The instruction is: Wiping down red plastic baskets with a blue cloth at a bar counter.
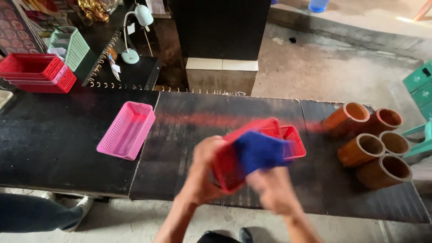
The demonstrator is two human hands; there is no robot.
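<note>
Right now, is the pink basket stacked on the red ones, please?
No, the pink basket lies alone on the black table, apart from the red stack.

A single head-worn view looks steeply down and forward from close above the left hand [204, 173] and right hand [272, 191], both blurred, perhaps by motion. Beyond the hands, the black worktop [54, 144] crosses the frame from side to side; farther ahead, concrete floor [324, 67] fills the top.
</note>
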